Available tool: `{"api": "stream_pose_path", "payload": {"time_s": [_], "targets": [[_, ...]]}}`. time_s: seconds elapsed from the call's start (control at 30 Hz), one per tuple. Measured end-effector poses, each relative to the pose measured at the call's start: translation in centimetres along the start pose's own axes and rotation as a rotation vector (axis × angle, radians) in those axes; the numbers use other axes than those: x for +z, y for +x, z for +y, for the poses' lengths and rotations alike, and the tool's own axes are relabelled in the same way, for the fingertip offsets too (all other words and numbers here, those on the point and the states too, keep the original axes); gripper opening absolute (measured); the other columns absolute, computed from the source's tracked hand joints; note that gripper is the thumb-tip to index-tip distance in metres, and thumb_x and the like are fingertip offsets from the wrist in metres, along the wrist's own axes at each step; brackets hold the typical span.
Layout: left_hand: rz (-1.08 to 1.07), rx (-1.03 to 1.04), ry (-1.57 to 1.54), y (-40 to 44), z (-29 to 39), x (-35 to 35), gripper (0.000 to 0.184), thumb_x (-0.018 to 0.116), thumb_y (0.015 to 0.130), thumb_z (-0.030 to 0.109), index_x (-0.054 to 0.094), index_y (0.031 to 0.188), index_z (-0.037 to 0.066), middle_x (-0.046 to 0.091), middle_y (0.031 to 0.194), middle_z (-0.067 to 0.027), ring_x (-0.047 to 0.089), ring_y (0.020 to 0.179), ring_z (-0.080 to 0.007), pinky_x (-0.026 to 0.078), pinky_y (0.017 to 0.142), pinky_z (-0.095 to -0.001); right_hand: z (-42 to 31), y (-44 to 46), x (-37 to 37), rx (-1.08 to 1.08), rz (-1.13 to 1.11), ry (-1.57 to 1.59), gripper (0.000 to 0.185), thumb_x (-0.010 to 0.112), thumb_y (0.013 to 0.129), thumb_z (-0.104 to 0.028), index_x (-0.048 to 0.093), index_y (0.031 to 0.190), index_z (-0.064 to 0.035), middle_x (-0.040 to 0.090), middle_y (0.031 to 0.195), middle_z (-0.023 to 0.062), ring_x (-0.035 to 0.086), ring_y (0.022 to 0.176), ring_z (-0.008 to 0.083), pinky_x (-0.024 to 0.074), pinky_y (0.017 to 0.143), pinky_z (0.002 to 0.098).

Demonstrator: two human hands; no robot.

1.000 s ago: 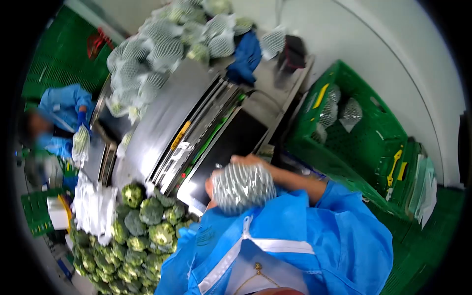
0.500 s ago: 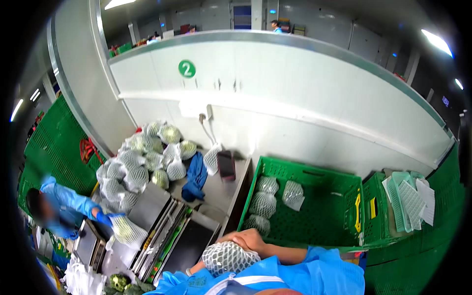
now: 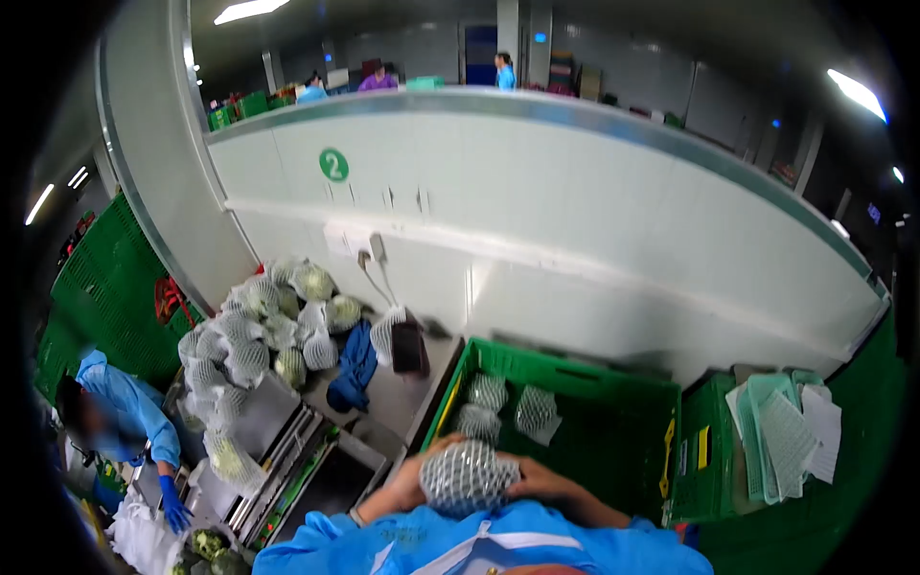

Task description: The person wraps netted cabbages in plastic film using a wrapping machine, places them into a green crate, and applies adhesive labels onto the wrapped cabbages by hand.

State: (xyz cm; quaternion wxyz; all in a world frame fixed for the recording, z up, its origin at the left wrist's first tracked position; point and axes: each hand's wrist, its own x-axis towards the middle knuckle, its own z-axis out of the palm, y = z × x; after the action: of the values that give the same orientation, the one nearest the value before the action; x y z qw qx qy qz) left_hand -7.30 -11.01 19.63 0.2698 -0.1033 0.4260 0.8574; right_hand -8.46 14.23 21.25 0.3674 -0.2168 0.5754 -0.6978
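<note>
Between both hands, in front of my chest, is a round vegetable in a white foam net (image 3: 470, 477); its kind is hidden by the net. My left hand (image 3: 414, 482) grips its left side. On the other side the fingers of my right hand (image 3: 544, 482) press against it. Just beyond stands a green plastic crate (image 3: 585, 369), its near edge partly covered by my hands and the bundle. Inside, toward the left, lie several net-wrapped pieces (image 3: 537, 410).
Left on the steel counter are a pile of net-wrapped vegetables (image 3: 240, 350), a blue cloth (image 3: 355, 369) and a phone (image 3: 409, 348). A co-worker's blue-gloved hand (image 3: 173, 503) is near some broccoli (image 3: 211, 546). Trays (image 3: 767, 436) stand at right; a white partition (image 3: 537, 192) rises behind.
My right hand has gone from lying over the bundle to its right side, and the bundle sits nearer the crate. The co-worker's hand has left a netted vegetable and moved down. The view has shifted.
</note>
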Motion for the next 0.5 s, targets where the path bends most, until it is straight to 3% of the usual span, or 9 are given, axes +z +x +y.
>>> {"api": "stream_pose_path", "payload": {"time_s": [0.03,0.07,0.13,0.2,0.27,0.33,0.4,0.47,0.5], "targets": [[-0.106,-0.043,-0.052,-0.5,0.0,-0.3,0.066,0.038,0.098,0.052,0.035,0.148,0.009,0.048,0.144,-0.0124,0.049,0.129,-0.0289,0.038,0.108,-0.0426,1.9,0.0,-1.3,0.089,0.056,0.07,0.102,0.083,0.07,-0.048,0.038,0.146,0.0036,0.049,0.143,0.0146,0.047,0.13,0.0239,0.0328,0.112,0.037],[-0.21,-0.091,-0.099,-1.0,0.0,-0.5,0.077,0.026,0.098,0.065,0.027,0.154,0.012,0.037,0.154,-0.0097,0.039,0.139,-0.0279,0.028,0.116,-0.0453,4.8,0.4,-3.2,0.053,0.088,-0.076,0.09,0.081,0.075,-0.039,0.041,0.145,0.002,0.051,0.141,0.0136,0.049,0.128,0.0233,0.0364,0.11,0.0374],[-0.005,-0.115,-0.08,-0.5,-0.6,0.3,0.067,0.04,0.099,0.057,0.038,0.149,0.011,0.046,0.148,-0.0094,0.045,0.135,-0.0269,0.033,0.113,-0.0441,4.7,-0.3,-4.2,-0.093,0.319,-0.367,0.081,0.082,0.075,-0.033,0.046,0.143,-0.0053,0.052,0.14,0.0169,0.052,0.127,0.0288,0.0401,0.108,0.0384],[0.124,-0.12,-0.157,1.4,-2.4,0.0,0.052,0.046,0.101,0.042,0.045,0.143,0.012,0.054,0.14,-0.0082,0.051,0.127,-0.0255,0.038,0.11,-0.0429,1.9,-1.5,-3.5,-0.118,0.523,-0.484,0.092,0.085,0.07,-0.034,0.041,0.146,-0.0057,0.046,0.144,0.0197,0.048,0.13,0.0306,0.0377,0.109,0.0395],[0.082,-0.144,-0.06,2.8,-3.5,1.4,0.056,0.044,0.102,0.046,0.038,0.147,0.013,0.046,0.145,-0.0068,0.045,0.132,-0.0228,0.034,0.112,-0.0409,1.6,-1.7,-1.8,-0.187,0.352,-0.704,0.103,0.09,0.062,-0.034,0.038,0.146,-0.0057,0.04,0.146,0.0217,0.042,0.132,0.0322,0.0346,0.111,0.0405],[-0.055,-0.123,0.082,3.7,-5.7,1.7,0.064,0.037,0.103,0.053,0.03,0.152,0.013,0.044,0.147,-0.0095,0.045,0.132,-0.0242,0.035,0.111,-0.0402,5.1,-2.4,-2.0,-0.156,0.474,-0.648,0.109,0.093,0.054,-0.033,0.038,0.144,-0.0054,0.038,0.144,0.0219,0.037,0.135,0.0335,0.0315,0.113,0.0413],[-0.199,-0.334,0.081,4.4,-3.6,2.4,0.06,0.043,0.102,0.049,0.035,0.149,0.012,0.045,0.145,-0.0077,0.043,0.133,-0.0248,0.033,0.112,-0.0396,7.8,-4.9,-5.4,-0.021,0.429,-0.311,0.112,0.092,0.052,-0.029,0.034,0.146,-0.0061,0.043,0.141,0.0164,0.041,0.134,0.031,0.0315,0.114,0.0401],[-0.233,-0.244,0.416,7.0,-4.0,0.5,0.055,0.053,0.1,0.042,0.045,0.143,0.008,0.05,0.141,-0.0105,0.047,0.13,-0.0245,0.039,0.107,-0.0373,9.1,-6.9,-7.5,0.079,0.512,0.034,0.114,0.09,0.05,-0.025,0.032,0.147,-0.0058,0.043,0.143,0.013,0.042,0.134,0.0272,0.0298,0.114,0.0385],[-0.207,0.233,1.006,9.5,-5.4,-1.6,0.049,0.065,0.094,0.029,0.053,0.134,0.003,0.054,0.136,-0.0155,0.053,0.124,-0.0288,0.044,0.102,-0.0385,10.2,-7.3,-8.7,0.101,0.557,0.012,0.114,0.089,0.051,-0.025,0.031,0.148,-0.0059,0.043,0.143,0.0137,0.042,0.134,0.0273,0.0298,0.114,0.0385]]}}
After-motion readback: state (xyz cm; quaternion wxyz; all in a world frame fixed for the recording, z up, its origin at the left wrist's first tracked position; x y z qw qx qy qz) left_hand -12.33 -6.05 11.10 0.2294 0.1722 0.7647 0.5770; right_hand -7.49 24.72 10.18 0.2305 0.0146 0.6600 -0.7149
